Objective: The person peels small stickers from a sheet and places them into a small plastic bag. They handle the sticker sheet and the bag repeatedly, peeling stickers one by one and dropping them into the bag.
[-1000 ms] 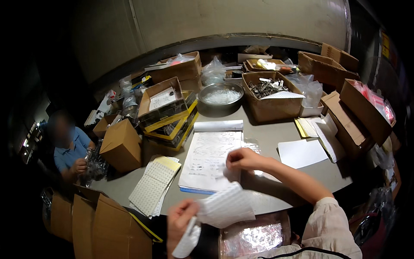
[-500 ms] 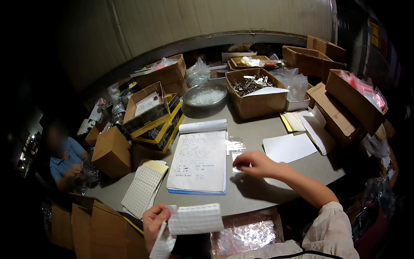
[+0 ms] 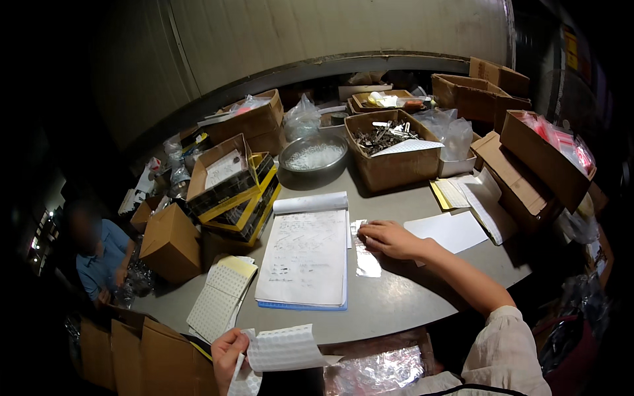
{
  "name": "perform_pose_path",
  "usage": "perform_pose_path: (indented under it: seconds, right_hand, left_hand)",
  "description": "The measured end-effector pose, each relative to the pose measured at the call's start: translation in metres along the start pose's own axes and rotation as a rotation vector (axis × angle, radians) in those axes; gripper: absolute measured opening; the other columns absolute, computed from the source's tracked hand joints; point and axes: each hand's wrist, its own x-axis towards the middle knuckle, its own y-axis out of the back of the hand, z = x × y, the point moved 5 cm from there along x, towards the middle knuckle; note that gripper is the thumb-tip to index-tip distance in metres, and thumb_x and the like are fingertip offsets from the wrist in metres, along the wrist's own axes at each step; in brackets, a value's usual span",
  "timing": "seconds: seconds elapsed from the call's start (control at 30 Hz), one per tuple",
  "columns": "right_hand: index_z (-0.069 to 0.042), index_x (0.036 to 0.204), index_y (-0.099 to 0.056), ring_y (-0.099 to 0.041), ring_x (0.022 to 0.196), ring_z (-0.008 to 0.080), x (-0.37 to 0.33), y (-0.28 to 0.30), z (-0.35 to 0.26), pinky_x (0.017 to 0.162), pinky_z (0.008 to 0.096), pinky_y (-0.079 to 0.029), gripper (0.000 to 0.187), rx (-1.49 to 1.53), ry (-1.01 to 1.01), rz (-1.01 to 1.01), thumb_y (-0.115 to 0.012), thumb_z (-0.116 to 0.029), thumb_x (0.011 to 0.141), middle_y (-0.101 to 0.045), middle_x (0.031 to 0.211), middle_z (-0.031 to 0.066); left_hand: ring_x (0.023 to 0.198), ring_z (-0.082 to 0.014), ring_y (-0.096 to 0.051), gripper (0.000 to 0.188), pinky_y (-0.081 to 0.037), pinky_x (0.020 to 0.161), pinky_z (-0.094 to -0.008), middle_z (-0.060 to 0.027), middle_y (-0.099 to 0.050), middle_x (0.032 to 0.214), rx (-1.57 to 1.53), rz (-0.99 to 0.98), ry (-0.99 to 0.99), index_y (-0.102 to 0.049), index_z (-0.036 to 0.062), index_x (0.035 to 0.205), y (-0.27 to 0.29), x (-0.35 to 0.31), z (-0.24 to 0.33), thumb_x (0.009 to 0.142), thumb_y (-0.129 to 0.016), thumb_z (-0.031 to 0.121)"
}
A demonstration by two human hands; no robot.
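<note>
My left hand [image 3: 228, 351] is closed at the near edge of the table, pinching a curled white sheet of small stickers [image 3: 288, 348]. Part of that sheet hangs below the fingers. My right hand [image 3: 394, 240] lies on a small clear plastic bag [image 3: 368, 264], fingers stretched out flat on its upper part; the fingertips are partly hidden. Just left of the bag is an open notepad [image 3: 305, 254] with handwriting on its top page. More sticker sheets [image 3: 221, 295] lie left of the notepad, above my left hand.
A metal bowl [image 3: 285, 166] of small clear pieces and a cardboard box [image 3: 396, 168] of dark metal parts stand at the back. Plain white paper [image 3: 449, 231] lies to the right. Below the table edge sits a box of clear bags [image 3: 376, 376]. A person in blue [image 3: 105, 254] works at left.
My right hand has come down onto the clear bag, its fingers straightening out over it. The left hand and its sticker sheet have shifted slightly down and left.
</note>
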Motion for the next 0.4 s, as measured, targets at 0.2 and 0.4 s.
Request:
perform_pose_path:
  seconds: [0.2,0.4]
  right_hand:
    - [-0.007,0.129,-0.069,-0.061,0.118,0.0383,0.014,0.017,0.039,0.101,0.0454,-0.049,0.034,0.191,-0.152,0.279,-0.066,-0.022,0.100,-0.068,0.123,0.0178]
    - [-0.019,0.121,-0.073,-0.056,0.116,0.0366,0.042,0.001,0.041,0.100,0.0491,-0.046,0.032,-0.135,-0.136,0.133,-0.076,-0.031,0.091,-0.063,0.119,0.0170]
  left_hand:
    - [0.049,-0.0034,-0.044,0.021,-0.029,0.046,-0.0213,0.0013,-0.061,0.066,-0.046,0.045,-0.009,-0.067,-0.0008,0.092,-0.017,0.017,-0.001,0.102,-0.062,0.017]
    - [0.050,-0.0051,-0.046,0.020,-0.031,0.047,-0.0226,-0.0005,-0.061,0.067,-0.015,-0.157,0.010,-0.068,-0.0006,0.095,-0.046,0.030,-0.004,0.101,-0.066,0.019]
